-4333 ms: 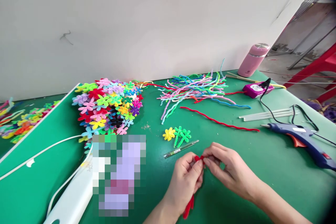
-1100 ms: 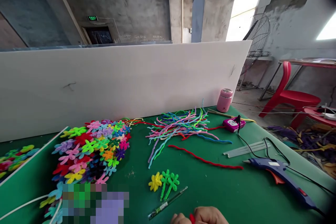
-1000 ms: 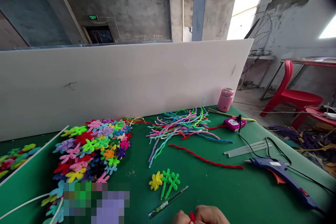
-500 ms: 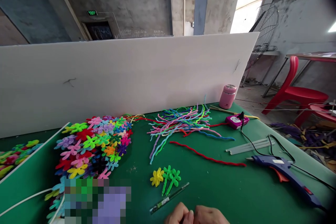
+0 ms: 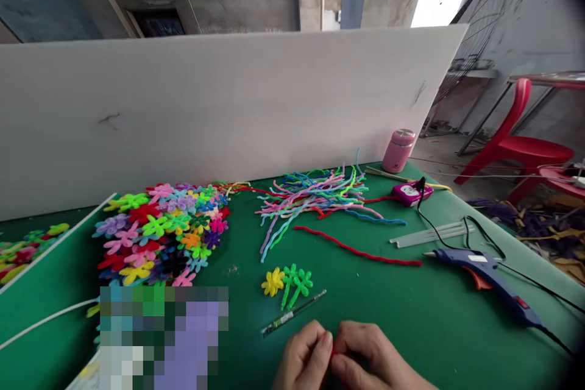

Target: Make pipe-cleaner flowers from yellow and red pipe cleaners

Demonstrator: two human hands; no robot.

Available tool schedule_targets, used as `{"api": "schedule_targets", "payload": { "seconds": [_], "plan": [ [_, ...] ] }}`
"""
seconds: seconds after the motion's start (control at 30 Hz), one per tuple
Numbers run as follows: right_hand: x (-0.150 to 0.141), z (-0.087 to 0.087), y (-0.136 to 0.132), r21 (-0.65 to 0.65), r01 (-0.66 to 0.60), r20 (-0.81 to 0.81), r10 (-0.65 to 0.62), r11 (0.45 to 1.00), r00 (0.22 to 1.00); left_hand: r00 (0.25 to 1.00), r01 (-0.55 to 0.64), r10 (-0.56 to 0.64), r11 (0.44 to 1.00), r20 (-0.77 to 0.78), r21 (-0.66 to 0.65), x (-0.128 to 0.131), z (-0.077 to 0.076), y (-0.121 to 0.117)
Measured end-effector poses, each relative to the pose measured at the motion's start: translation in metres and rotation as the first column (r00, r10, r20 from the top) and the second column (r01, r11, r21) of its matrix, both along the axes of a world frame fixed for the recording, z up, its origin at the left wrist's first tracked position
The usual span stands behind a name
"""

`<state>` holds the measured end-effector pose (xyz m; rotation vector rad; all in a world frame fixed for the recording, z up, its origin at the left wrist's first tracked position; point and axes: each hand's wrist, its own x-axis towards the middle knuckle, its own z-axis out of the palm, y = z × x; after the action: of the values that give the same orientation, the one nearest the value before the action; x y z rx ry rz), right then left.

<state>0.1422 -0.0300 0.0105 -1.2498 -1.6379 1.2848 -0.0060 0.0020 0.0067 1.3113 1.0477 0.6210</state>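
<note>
At the bottom edge my left hand (image 5: 307, 356) and my right hand (image 5: 368, 350) meet, both closed, fingertips pinched together. A bit of red pipe cleaner (image 5: 333, 353) shows between them; the rest is hidden by my fingers. Just beyond lies a thin pen refill (image 5: 295, 314) in a clear tube with a green label. Behind it are two green pipe-cleaner flowers with stems (image 5: 297, 283) and a yellow pipe-cleaner flower (image 5: 273, 282). A single long red pipe cleaner (image 5: 356, 250) stretches across the green table (image 5: 247, 341) farther off.
Loose pipe cleaners (image 5: 315, 198) lie heaped at the back, finished flowers (image 5: 158, 225) at left by a white-edged green panel (image 5: 50, 280). Rightward are a blue glue gun (image 5: 484, 274) with its cord, glue sticks (image 5: 429, 234), a purple box (image 5: 411, 193) and a pink flask (image 5: 399, 151). A white board (image 5: 228, 109) stands behind.
My hands have come farther up into view, and a bit of red now shows between the fingers. The camera has tilted down, so the tabletop things appear higher.
</note>
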Motion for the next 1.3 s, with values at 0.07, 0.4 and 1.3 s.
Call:
{"api": "schedule_targets", "payload": {
  "seconds": [0.07,0.4,1.3],
  "plan": [
    [0.002,0.001,-0.001,0.057,-0.017,0.034,0.015,0.998,0.999,0.999,0.017,-0.012,0.994,0.041,-0.107,-0.001,0.004,-0.001],
    [0.009,0.006,-0.002,-0.118,-0.014,-0.081,0.004,0.993,0.997,0.986,0.054,-0.016,0.973,0.165,-0.224,-0.001,0.007,0.000],
    [0.004,-0.009,-0.002,0.115,0.056,0.012,-0.058,0.992,0.998,0.973,0.015,0.048,0.964,0.227,-0.266,0.000,-0.002,-0.003]
  ]
}}
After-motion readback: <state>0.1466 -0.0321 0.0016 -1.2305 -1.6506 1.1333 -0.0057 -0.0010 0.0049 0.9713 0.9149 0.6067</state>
